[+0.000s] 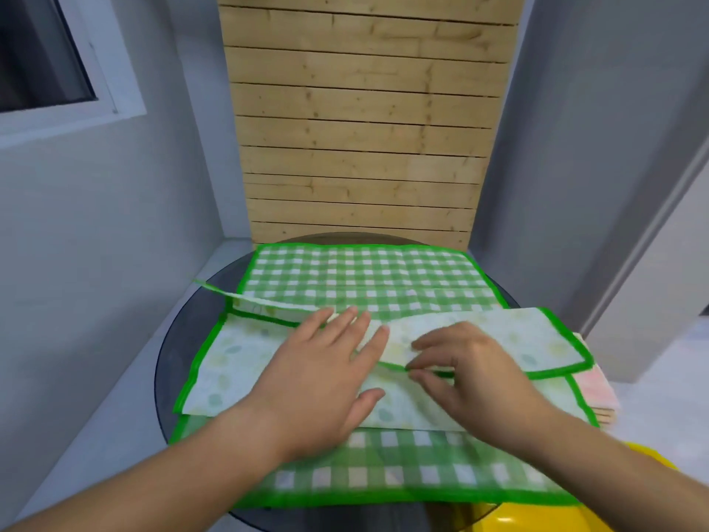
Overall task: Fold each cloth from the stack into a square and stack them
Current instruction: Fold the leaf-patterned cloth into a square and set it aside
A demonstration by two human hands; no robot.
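Fingers (pixel 358 320) of the left hand (pixel 322 370) lie spread and flat on the pale leaf-print cloth (pixel 238 362), probably pinning it so the fold cannot slip. The right hand (pixel 475 378) pinches the folded flap's green hem near the middle, seemingly to align the edges. This cloth lies on a green checked cloth (pixel 364 270) over the round counter (pixel 180 339), with a pink stack (pixel 598 389) at its right.

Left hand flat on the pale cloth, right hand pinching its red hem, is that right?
No: the hem is green, as the head view shows. The left hand lies flat on the pale cloth; the right hand pinches the hem.
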